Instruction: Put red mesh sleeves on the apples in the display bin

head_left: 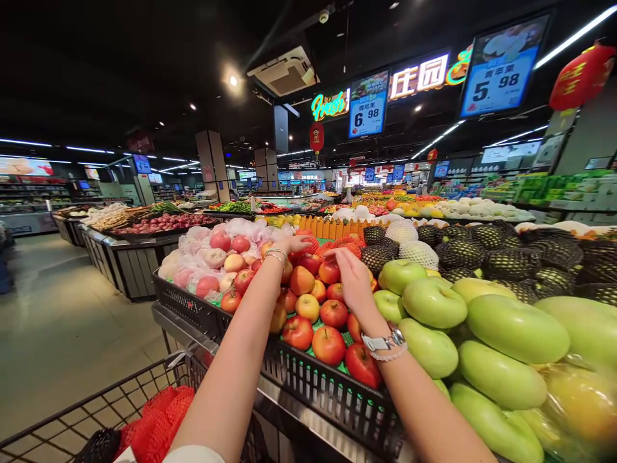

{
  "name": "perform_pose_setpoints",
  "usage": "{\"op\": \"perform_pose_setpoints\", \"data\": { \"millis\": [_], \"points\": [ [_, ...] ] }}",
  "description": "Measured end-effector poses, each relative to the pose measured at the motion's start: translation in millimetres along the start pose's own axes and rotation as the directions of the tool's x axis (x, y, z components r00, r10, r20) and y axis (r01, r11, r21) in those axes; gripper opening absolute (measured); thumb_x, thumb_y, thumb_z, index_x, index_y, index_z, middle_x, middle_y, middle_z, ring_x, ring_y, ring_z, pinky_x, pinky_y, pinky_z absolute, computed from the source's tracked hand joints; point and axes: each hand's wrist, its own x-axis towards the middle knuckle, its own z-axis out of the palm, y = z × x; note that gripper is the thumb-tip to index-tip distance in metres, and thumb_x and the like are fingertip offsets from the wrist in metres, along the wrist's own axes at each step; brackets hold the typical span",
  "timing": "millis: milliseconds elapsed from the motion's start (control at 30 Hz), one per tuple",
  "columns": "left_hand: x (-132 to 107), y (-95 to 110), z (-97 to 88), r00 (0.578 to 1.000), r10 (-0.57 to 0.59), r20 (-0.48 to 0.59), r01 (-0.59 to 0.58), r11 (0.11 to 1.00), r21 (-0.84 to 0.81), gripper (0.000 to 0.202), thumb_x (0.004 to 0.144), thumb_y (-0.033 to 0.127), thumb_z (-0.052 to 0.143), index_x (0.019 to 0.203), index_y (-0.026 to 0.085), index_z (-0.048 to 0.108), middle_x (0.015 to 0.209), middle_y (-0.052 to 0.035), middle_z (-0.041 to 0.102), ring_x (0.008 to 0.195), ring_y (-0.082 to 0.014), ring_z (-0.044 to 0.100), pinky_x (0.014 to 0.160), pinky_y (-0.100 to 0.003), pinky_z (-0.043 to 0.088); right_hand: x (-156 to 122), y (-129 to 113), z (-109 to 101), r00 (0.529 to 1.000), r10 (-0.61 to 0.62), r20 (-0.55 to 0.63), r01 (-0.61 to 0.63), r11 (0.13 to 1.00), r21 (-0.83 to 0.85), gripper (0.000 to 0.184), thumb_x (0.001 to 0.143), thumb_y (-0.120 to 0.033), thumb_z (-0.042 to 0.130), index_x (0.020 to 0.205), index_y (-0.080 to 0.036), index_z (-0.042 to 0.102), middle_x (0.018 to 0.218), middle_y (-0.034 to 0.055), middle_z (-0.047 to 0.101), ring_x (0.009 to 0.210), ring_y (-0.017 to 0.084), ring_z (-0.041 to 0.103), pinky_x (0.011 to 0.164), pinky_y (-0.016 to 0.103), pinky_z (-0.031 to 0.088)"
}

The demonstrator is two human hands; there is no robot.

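Note:
Both hands reach over red and yellow apples [328,344] in a black slatted crate [328,386]. My left hand [290,245] lies low over the back of the apples, fingers stretched forward and nothing visible in them. Just beyond its fingertips is fruit in red netting [340,244]. To its right, my right hand [354,276] hovers over the apples, fingers extended and lightly bent toward the left. No fruit shows in it, though its palm side is partly hidden. A watch [383,341] and a beaded bracelet circle the right wrist.
Large green apples [436,302] are piled at right, with black-netted fruit [486,257] behind. Plastic-wrapped fruit [212,257] lies left of the apples. A shopping cart [87,411] holding red net bags [159,424] stands at lower left, beside the aisle floor [96,308].

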Motion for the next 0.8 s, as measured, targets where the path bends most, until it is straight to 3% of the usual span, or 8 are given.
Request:
{"op": "perform_pose_setpoints", "data": {
  "millis": [133, 233, 300, 400, 533, 600, 667, 800],
  "points": [
    [-66, -1, -17.2, 0.985, 0.096, -0.146, -0.108, 0.991, -0.074, 0.053, 0.099, 0.032, 0.045, 0.146, 0.009, 0.04, 0.157, -0.0142, 0.033, 0.146, -0.0224, 0.03, 0.121, -0.035, 0.018, 3, 9, -3, 0.999, 0.038, -0.023, -0.037, 0.998, 0.042, 0.04, 0.095, -0.048, 0.038, 0.085, -0.018, 0.063, 0.088, 0.0079, 0.067, 0.085, 0.02, 0.062, 0.082, 0.036, 0.049],
    [-151, -19, -12.6, 0.943, 0.126, -0.308, -0.167, 0.98, -0.111, 0.054, 0.099, 0.042, 0.04, 0.147, 0.017, 0.042, 0.157, -0.0077, 0.035, 0.146, -0.0206, 0.029, 0.122, -0.032, 0.016, 3, 9, -4, 0.997, 0.056, -0.046, -0.054, 0.997, 0.055, 0.043, 0.094, -0.052, 0.039, 0.084, -0.018, 0.064, 0.088, 0.0085, 0.068, 0.084, 0.021, 0.063, 0.083, 0.037, 0.05],
    [-219, -45, 10.5, 0.863, 0.075, -0.5, -0.199, 0.959, -0.201, 0.05, 0.095, 0.046, 0.046, 0.138, 0.022, 0.053, 0.147, -0.0069, 0.049, 0.138, -0.0241, 0.04, 0.119, -0.035, 0.024, 3, 8, -4, 0.997, 0.05, -0.064, -0.047, 0.998, 0.05, 0.044, 0.093, -0.054, 0.039, 0.083, -0.019, 0.064, 0.088, 0.0085, 0.069, 0.085, 0.022, 0.064, 0.084, 0.038, 0.051],
    [-316, -95, 69.9, 0.68, -0.228, -0.697, -0.049, 0.934, -0.353, 0.035, 0.091, 0.051, 0.049, 0.105, 0.027, 0.069, 0.105, -0.0071, 0.068, 0.104, -0.03, 0.059, 0.102, -0.047, 0.043, 2, 6, -3, 0.998, 0.03, -0.053, -0.029, 0.999, 0.032, 0.045, 0.093, -0.055, 0.039, 0.082, -0.019, 0.064, 0.088, 0.0084, 0.069, 0.085, 0.022, 0.063, 0.083, 0.037, 0.05],
    [-395, -135, 132.0, 0.633, -0.397, -0.664, 0.114, 0.897, -0.428, 0.029, 0.086, 0.053, 0.053, 0.075, 0.032, 0.069, 0.078, -0.0061, 0.067, 0.076, -0.0323, 0.06, 0.079, -0.053, 0.047, 1, 10, -2, 1.0, 0.016, -0.027, -0.016, 1.0, 0.004, 0.047, 0.093, -0.057, 0.04, 0.082, -0.019, 0.064, 0.087, 0.0091, 0.068, 0.084, 0.022, 0.063, 0.08, 0.037, 0.05],
    [-399, -129, 131.0, 0.629, -0.393, -0.671, 0.116, 0.901, -0.419, 0.03, 0.088, 0.052, 0.05, 0.076, 0.032, 0.069, 0.078, -0.0068, 0.067, 0.075, -0.0316, 0.06, 0.076, -0.052, 0.047, 1, 12, -2, 0.999, 0.029, -0.018, -0.029, 1.0, -0.005, 0.047, 0.092, -0.058, 0.041, 0.082, -0.018, 0.064, 0.087, 0.0094, 0.067, 0.084, 0.023, 0.063, 0.079, 0.038, 0.05],
    [-373, -106, 108.0, 0.651, -0.312, -0.692, 0.054, 0.928, -0.367, 0.031, 0.092, 0.047, 0.045, 0.082, 0.031, 0.068, 0.082, -0.0074, 0.066, 0.079, -0.0296, 0.059, 0.079, -0.049, 0.047, 1, 13, -2, 0.999, 0.04, -0.017, -0.04, 0.999, -0.017, 0.045, 0.092, -0.057, 0.042, 0.083, -0.018, 0.064, 0.088, 0.0096, 0.067, 0.084, 0.023, 0.063, 0.079, 0.038, 0.05],
    [-251, -29, 37.4, 0.77, -0.004, -0.639, -0.146, 0.973, -0.181, 0.024, 0.093, 0.039, 0.048, 0.101, 0.026, 0.066, 0.105, -0.0078, 0.065, 0.103, -0.0273, 0.057, 0.099, -0.042, 0.043, 3, 8, -5, 0.996, 0.055, -0.069, -0.055, 0.998, 0.013, 0.042, 0.091, -0.054, 0.043, 0.086, -0.018, 0.064, 0.089, 0.0094, 0.068, 0.084, 0.023, 0.063, 0.081, 0.038, 0.049]
  ]
}}
